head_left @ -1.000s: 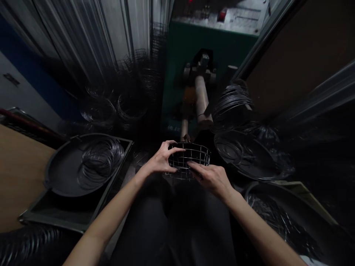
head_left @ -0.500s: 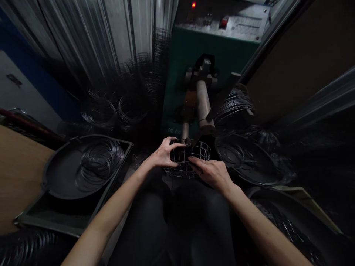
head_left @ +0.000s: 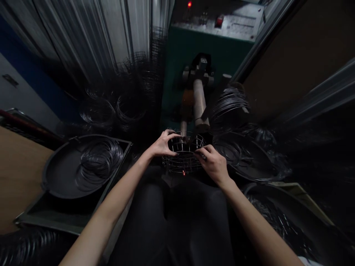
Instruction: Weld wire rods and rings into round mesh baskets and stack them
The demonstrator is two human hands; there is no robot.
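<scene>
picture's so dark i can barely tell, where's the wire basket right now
In the head view, the wire basket is just below the centre, between the left hand and the right hand, in front of the green machine.

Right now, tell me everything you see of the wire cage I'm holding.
The round wire cage looks metallic, hoops crossed by short wires in an open grid, its inside visible from above. It sits before the green machine, by the lower rod, contact unclear. The left hand, spread, touches its left side; the right hand pinches its right. A red glow marks its near edge.
</scene>
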